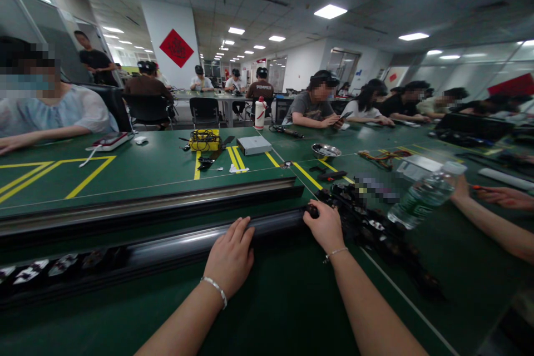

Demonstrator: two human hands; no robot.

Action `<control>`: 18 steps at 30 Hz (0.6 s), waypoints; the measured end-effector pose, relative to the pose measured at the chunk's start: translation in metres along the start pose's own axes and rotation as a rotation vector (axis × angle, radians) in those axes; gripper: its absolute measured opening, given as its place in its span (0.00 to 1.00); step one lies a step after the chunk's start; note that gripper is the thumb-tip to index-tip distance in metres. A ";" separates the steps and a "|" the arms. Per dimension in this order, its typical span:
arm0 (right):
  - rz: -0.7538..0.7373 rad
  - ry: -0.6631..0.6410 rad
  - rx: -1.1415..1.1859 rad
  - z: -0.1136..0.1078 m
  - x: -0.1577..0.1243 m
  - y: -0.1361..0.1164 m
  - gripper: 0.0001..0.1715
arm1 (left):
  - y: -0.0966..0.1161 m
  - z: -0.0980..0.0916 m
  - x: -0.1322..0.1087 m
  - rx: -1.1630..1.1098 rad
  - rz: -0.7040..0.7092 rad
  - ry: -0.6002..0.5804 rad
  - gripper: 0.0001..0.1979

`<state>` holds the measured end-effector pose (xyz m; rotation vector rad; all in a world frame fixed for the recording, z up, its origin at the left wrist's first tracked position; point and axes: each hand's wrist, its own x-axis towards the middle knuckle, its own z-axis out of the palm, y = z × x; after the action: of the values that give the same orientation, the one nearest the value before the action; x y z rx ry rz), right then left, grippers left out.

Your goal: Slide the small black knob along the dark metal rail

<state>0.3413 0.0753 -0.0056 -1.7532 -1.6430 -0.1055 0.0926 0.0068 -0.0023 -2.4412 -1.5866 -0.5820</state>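
Observation:
A long black rail [175, 242] lies across the table in front of me. Inside its left stretch sit several shiny, dark-spotted pieces [62, 265]. My left hand [231, 253] rests on the rail towards its right end, fingers stretched out over the top. At that right end, the fingers of my right hand [327, 226] are closed around a small dark rounded part [312, 210]; its exact kind cannot be made out. A second long rail [167, 204], with a metallic strip along it, runs just behind the first.
A heap of black parts [384, 239] lies right of my right hand. A water bottle [425, 194] tilts beside another person's hand [461, 189]. Farther back are a metal bowl [326, 151], a grey box [253, 146] and a yellow bin of cables [204, 140]. Several people sit around.

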 end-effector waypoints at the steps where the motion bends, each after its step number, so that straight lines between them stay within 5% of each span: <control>1: 0.000 0.006 -0.008 0.000 0.000 0.000 0.17 | 0.000 0.000 0.000 0.001 -0.002 0.001 0.20; 18: 0.013 0.005 -0.038 0.001 0.000 0.002 0.14 | 0.001 -0.001 0.001 0.003 -0.005 0.003 0.20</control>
<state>0.3430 0.0756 -0.0071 -1.7905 -1.6358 -0.1360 0.0939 0.0063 -0.0012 -2.4339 -1.5914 -0.5841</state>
